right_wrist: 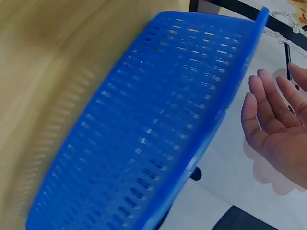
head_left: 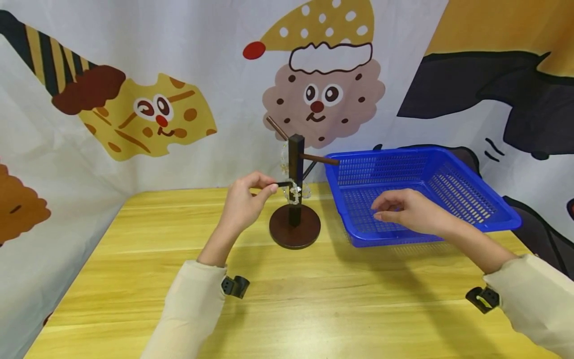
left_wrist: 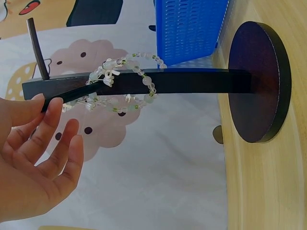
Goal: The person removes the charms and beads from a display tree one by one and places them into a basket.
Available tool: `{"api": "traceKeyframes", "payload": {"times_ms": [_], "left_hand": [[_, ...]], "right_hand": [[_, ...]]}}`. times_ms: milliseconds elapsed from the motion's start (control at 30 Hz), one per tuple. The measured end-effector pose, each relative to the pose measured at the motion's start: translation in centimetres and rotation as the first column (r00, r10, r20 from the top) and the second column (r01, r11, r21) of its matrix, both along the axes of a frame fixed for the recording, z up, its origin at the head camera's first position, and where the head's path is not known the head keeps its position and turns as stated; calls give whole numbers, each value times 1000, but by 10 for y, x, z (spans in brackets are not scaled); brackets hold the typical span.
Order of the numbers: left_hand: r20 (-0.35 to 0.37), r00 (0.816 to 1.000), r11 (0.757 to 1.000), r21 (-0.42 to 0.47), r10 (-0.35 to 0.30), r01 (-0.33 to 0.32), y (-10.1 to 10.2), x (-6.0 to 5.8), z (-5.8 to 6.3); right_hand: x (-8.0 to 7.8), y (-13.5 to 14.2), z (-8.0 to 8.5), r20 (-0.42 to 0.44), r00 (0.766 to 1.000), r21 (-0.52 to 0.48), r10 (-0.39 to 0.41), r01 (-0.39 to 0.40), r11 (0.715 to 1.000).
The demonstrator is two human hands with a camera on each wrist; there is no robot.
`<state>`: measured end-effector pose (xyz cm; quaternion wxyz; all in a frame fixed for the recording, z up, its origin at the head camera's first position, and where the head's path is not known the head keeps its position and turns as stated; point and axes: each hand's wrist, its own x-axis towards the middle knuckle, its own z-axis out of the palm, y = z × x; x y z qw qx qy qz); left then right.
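A dark wooden bracelet stand (head_left: 296, 162) with a round base stands upright on the table, pegs jutting from its post. My left hand (head_left: 245, 202) pinches the tip of one lower peg (left_wrist: 79, 92) between thumb and finger; its other fingers are loosely bent. Round that peg, close to the post, hangs a bracelet of clear and pale green beads (left_wrist: 148, 84). Another beaded strand (head_left: 284, 159) hangs higher, on the post's left side. My right hand (head_left: 410, 212) hovers above the blue basket (head_left: 394, 238), fingers loosely curled with nothing in them.
The perforated basket is right of the stand, near the table's back edge; I see nothing lying inside it. Behind the wooden table (head_left: 287, 309) hangs a white cloth (head_left: 233, 45) with cartoon prints. Each wrist carries a black mount (head_left: 235, 286).
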<state>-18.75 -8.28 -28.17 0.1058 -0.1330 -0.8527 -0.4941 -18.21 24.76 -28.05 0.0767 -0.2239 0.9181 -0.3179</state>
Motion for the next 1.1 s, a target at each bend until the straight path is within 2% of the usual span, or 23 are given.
{"api": "traceKeyframes", "payload": {"times_ms": [467,800,1100], "left_hand": [[7,1000,1000,-2,6,-6,0,0,0],[6,1000,1000,0,2,-2,0,0,1],[1,1000,1000,-2,-1,1,0,0,0]], "right_hand": [[-24,-30,27,-38,998,5,39,-39,999],[-48,-52,30,-29,997,7,70,-70,998],[-66,-72,35,-22,998,3,60,-60,998]]}}
